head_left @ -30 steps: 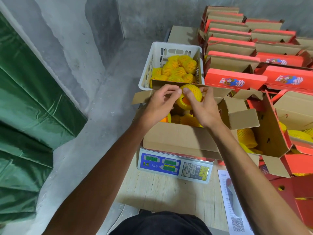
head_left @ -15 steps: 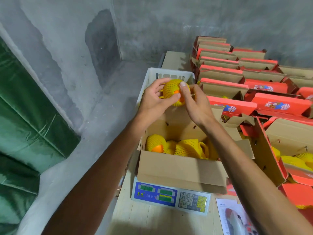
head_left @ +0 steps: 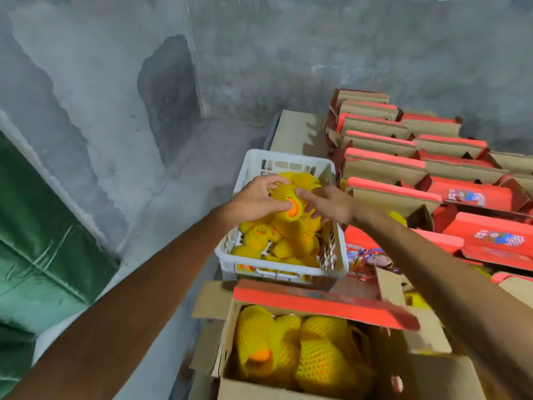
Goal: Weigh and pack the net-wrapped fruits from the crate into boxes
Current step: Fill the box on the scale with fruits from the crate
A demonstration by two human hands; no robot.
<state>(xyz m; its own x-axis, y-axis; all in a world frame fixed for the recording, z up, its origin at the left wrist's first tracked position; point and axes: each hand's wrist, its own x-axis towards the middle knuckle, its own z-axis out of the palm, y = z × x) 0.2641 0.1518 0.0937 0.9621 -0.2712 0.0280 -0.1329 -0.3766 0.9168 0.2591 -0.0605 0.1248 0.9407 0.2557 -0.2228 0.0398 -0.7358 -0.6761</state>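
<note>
**Both hands holding one netted fruit over the crate**

The left hand's fingers are curling over the top of a net-wrapped fruit, while the left hand is cupping it from the side. The right hand is meeting it from the other side, its fingers pressing into the net, bent around the fruit. The foam net is yellow, soft and mesh-textured; the round orange skin is showing through its open end.

The fruit is hanging just above the middle of the white plastic crate, a slotted, rectangular basket that is carrying more netted fruits heaped toward its near wall.

Just in front of the crate's near edge, an open cardboard box with a red flap is holding several netted fruits, packed close together.

To the right, rows of red-and-brown printed cartons are standing with flaps open, some lying flat with a cartoon print showing.

The floor and walls are rough grey concrete, stained in patches. A green, glossy sheet is lying creased along the left edge.
</note>
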